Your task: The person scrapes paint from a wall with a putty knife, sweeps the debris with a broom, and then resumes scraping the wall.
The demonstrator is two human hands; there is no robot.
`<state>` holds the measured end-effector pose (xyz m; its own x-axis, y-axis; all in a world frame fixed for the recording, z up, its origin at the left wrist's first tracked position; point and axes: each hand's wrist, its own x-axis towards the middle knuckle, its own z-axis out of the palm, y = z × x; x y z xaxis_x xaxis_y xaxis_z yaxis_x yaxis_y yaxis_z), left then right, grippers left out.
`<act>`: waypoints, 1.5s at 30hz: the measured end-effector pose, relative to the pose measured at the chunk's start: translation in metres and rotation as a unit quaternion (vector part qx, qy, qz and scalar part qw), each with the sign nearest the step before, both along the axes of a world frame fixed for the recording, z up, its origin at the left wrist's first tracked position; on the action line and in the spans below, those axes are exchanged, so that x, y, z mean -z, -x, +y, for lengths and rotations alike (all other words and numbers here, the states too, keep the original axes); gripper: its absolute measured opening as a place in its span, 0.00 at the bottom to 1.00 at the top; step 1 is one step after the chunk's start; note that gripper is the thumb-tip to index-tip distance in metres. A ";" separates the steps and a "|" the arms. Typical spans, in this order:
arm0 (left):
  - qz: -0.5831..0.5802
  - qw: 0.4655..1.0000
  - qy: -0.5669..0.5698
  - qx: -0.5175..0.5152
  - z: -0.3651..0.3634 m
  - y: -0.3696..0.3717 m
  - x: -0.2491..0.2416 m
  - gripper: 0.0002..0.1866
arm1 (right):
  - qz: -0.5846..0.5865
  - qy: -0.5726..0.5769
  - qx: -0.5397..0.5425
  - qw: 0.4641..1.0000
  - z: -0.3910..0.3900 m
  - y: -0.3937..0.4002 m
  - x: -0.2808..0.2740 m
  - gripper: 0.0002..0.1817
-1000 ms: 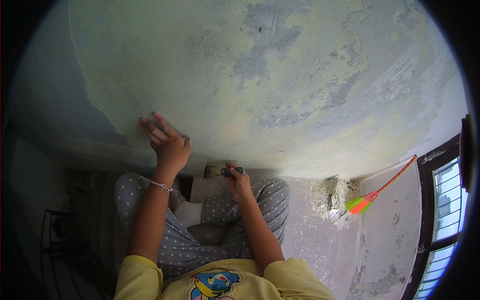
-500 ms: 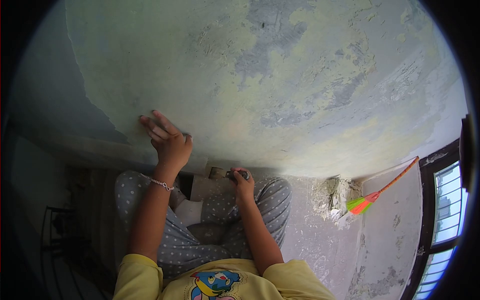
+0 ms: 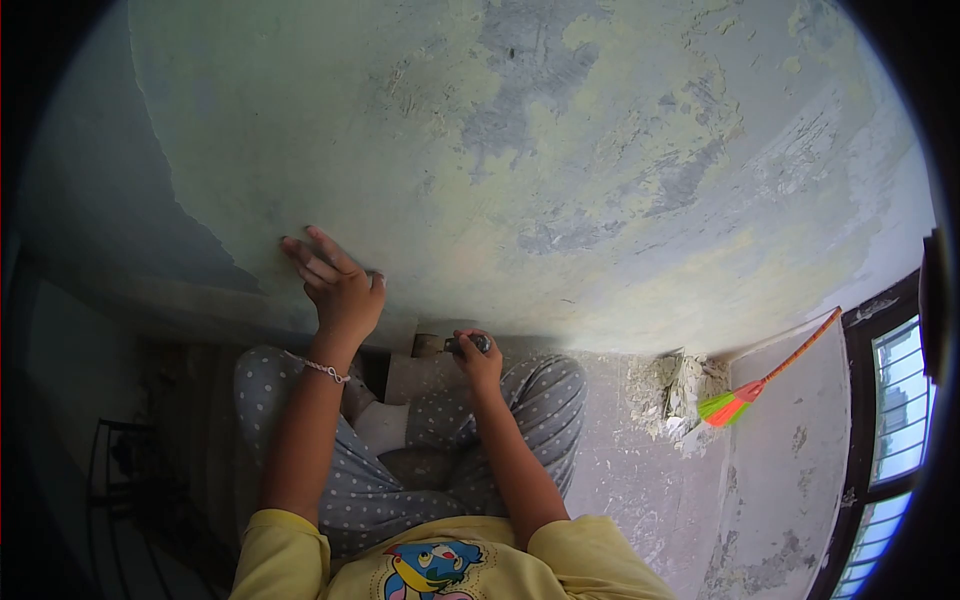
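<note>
1. Low down by the foot of the wall (image 3: 520, 150): right hand (image 3: 478, 362) clenched round the dark handle of a scraper (image 3: 452, 345), blade end pointing left, right at the bottom edge of the wall. Can't tell whether the blade is actually touching the plaster.
2. Higher up and to the left: left hand (image 3: 338, 282) pressed flat on the wall, fingers spread out and relaxed, gripping nothing. Thin bracelet (image 3: 322, 370) on that wrist.
3. Wall itself: patchy pale green with grey bare spots and rough scraped streaks, mostly toward the upper right.
4. Under the arms: knees in grey polka-dot trousers (image 3: 540, 395), sat cross-legged facing the wall, yellow shirt (image 3: 440, 560) with a cartoon print at the very bottom.
5. Off to the right in the corner: heap of flaked plaster debris (image 3: 668, 395) on the floor, well apart from the hands.
6. Just beside that heap: small broom (image 3: 745, 392) with an orange handle and green-and-orange bristles, leaning against the side wall, bristles touching the edge of the rubble.
7. Far right: dark window frame (image 3: 895, 395) with bars, daylight outside.
</note>
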<state>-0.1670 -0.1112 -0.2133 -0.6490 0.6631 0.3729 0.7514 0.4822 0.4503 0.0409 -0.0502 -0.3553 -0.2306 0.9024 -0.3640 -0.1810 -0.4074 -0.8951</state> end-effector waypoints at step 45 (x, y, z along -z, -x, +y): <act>-0.175 0.929 0.074 0.318 -0.023 -0.017 -0.009 0.27 | -0.006 -0.028 0.178 0.984 0.087 -0.215 -0.057 0.11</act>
